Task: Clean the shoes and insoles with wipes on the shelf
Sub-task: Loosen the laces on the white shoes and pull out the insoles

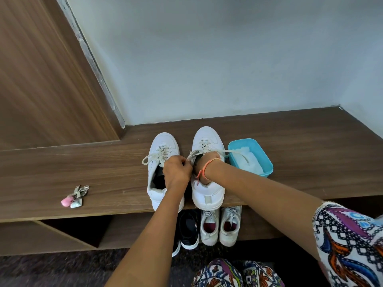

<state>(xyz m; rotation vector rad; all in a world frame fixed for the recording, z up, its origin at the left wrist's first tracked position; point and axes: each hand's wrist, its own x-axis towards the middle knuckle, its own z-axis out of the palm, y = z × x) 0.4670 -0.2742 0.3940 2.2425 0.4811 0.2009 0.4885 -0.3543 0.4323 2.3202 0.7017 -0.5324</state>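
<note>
Reaching into a white sneaker (207, 192) on the shelf (83, 162), probably for its insole.
The left hand (176, 172) pinches the sneaker's upper by the laces, holding it open. The right hand (209, 160) is buried inside with its fingers hidden, so I cannot tell its grip. The wipes tub (268, 169) stands just beside the sneaker.

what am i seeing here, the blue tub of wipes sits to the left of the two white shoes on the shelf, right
Not quite: the side is wrong. The head view shows the blue tub of wipes to the right of the two white shoes, directly beside the right shoe, with the left shoe farther from it. All three do sit on the shelf.
</note>
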